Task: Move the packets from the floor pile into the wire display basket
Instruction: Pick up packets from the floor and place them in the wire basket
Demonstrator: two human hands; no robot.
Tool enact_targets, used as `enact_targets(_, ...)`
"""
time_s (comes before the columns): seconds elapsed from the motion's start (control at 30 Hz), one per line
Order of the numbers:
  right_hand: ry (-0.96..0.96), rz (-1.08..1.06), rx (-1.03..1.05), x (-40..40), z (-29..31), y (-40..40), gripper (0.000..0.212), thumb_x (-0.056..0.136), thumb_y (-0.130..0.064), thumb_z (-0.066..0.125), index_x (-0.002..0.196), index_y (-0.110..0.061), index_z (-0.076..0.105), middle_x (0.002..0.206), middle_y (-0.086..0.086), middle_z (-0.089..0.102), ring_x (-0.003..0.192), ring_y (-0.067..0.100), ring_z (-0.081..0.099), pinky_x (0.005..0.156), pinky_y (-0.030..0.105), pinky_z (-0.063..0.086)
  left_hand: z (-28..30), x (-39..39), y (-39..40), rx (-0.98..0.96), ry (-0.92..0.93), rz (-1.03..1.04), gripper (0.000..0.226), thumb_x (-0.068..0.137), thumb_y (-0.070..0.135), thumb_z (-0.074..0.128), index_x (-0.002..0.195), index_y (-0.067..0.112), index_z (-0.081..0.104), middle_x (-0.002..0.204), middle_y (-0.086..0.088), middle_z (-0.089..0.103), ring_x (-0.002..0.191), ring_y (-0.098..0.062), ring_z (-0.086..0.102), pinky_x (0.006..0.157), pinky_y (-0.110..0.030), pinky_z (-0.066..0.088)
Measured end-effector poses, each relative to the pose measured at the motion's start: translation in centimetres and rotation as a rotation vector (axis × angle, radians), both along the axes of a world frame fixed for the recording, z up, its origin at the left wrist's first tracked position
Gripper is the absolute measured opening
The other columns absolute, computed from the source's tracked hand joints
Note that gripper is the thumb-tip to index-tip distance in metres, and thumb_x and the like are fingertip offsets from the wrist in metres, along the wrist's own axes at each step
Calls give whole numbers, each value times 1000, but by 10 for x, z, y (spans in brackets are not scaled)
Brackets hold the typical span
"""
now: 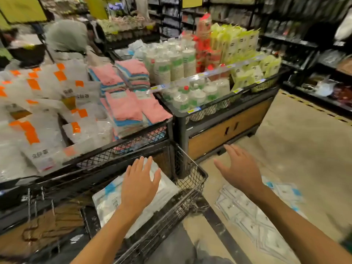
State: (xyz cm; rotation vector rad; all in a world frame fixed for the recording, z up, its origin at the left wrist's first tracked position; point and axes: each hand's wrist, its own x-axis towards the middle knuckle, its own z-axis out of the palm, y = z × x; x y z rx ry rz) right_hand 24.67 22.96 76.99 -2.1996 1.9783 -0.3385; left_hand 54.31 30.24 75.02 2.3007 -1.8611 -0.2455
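The packets in the basket (106, 199) are flat, clear plastic pouches with white contents and a light-blue patch at one corner, stacked lying flat against the far right end of the wire display basket (192, 180). That basket is black mesh with a low rim, hung at the front of a larger display. The floor pile (253, 216) of matching packets lies spread out flat, overlapping, just right of the basket.

Floor packets (253, 212) blurred, print unreadable
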Motion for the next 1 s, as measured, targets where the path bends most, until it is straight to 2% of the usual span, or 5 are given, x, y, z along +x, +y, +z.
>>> enact_targets(0.17, -11, -202, -14, -89, 8, 29, 67, 98, -60, 51, 152, -21, 44, 153, 4, 51, 139, 28, 47, 116, 43, 34, 5, -72, -22, -25, 16, -188, 77, 98, 65, 10, 162, 25, 23, 169, -2, 22, 157, -20, 16, 128, -39, 12)
enact_targets(0.37, -57, -421, -33, -182, 5, 54, 67, 100, -58, 51, 151, -15, 45, 153, 8, 51, 139, 29, 46, 115, 40, 31, 7, -161, -65, -47, -36, -408, 68, 104, 60, 23, 160, 23, 29, 166, -3, 30, 154, -22, 25, 126, -42, 21)
enact_targets(0.73, -59, -665, 3, -354, -30, 75, 75, 98, -64, 47, 155, -16, 39, 156, 5, 47, 143, 26, 43, 118, 39, 31, -9, -353, -124, -5, -7, -652, 64, 106, 53, 31, 162, 23, 24, 169, -2, 23, 156, -19, 19, 126, -37, 12)
enact_targets(0.9, -53, -753, 75, -402, -51, 79, 78, 97, -67, 46, 157, -17, 37, 157, 5, 47, 143, 26, 43, 120, 40, 29, -26, -409, -142, 39, -62, -733, 64, 106, 52, 34, 160, 18, 30, 164, -4, 34, 152, -20, 29, 123, -37, 22)
enact_targets(1.0, -27, -785, 107, -423, -65, 74, 76, 98, -65, 48, 155, -16, 39, 155, 5, 48, 141, 25, 45, 118, 37, 31, -38, -434, -160, 74, -79, -773, 71, 102, 61, 23, 156, 16, 36, 157, -4, 44, 144, -21, 40, 118, -36, 30)
